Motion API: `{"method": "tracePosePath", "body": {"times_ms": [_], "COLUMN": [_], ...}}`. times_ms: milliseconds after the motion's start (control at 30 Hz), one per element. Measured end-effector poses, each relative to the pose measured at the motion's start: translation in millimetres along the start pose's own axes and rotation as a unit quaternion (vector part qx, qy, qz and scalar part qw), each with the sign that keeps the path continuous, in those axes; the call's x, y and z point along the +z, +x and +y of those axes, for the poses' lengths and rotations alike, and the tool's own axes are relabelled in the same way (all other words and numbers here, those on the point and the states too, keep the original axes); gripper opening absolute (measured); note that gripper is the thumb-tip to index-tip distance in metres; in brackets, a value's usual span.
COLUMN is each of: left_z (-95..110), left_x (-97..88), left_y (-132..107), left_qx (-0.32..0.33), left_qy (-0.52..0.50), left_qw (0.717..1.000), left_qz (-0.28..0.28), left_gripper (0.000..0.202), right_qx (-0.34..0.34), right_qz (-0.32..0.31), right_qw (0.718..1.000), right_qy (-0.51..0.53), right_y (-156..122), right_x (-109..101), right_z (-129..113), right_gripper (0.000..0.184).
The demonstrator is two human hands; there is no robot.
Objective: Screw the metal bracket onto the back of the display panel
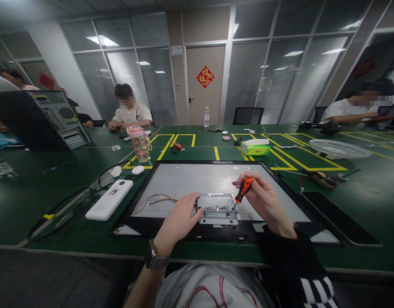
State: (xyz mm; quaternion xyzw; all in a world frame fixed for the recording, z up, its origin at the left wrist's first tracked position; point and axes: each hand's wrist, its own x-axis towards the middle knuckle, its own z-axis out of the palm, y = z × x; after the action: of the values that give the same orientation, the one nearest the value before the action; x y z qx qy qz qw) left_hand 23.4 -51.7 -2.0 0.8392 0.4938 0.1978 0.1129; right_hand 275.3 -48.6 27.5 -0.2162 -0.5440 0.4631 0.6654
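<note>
A large flat display panel [190,175] with a black frame lies on the table in front of me, silver back up. On its lower middle sits a metal bracket [216,199] with ports or connectors along it. My left hand [180,216] lies at the bracket's left edge, fingers stretched out and thumb apart, touching it. My right hand [264,196] grips an orange and black screwdriver [244,189], tilted, its tip down at the bracket's right part. Thin coloured wires [158,199] run over the panel to the left. Whether the tip sits in a screw, I cannot tell.
Left of the panel are a white power bank [109,200] and black cables [67,209]. Behind stand a pink-lidded bottle [140,145] and a green tissue pack [255,147]. A dark phone-like slab [338,216] lies right. A computer case [39,119] stands far left; people sit across.
</note>
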Motion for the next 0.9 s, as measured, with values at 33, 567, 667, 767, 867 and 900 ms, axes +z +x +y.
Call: {"method": "tracePosePath", "body": {"times_ms": [33,567,667,767,867,900], "left_z": [-0.2,0.9,1.2,0.3,-1.7,-2.4], "left_x": [0.1,-0.8,-1.5,-0.5,1.5,2.2], "left_y": [0.0,0.3,0.1,-0.1,0.1,0.2], "left_qx": [0.000,-0.006,-0.007,-0.004,0.002,0.002], "left_qy": [0.000,0.010,0.006,0.004,0.004,0.004], "left_qw": [1.000,1.000,1.000,1.000,1.000,1.000], "left_qz": [0.002,-0.012,-0.014,-0.005,0.000,-0.001], "left_gripper": [0.046,0.048,0.049,0.048,0.047,0.048], "right_qx": [0.008,0.011,-0.014,-0.017,0.006,0.014], "right_qz": [-0.004,0.001,0.009,0.005,-0.002,-0.005], "right_qw": [1.000,1.000,1.000,1.000,1.000,1.000], "right_qy": [0.003,0.018,0.010,0.004,0.009,0.008], "right_y": [-0.3,0.6,2.2,1.8,-0.1,-0.6], "right_x": [0.4,2.0,1.1,-0.9,-1.5,-1.4], "right_z": [-0.2,-0.1,1.0,1.6,1.5,1.5], "right_gripper": [0.017,0.017,0.015,0.013,0.017,0.019]}}
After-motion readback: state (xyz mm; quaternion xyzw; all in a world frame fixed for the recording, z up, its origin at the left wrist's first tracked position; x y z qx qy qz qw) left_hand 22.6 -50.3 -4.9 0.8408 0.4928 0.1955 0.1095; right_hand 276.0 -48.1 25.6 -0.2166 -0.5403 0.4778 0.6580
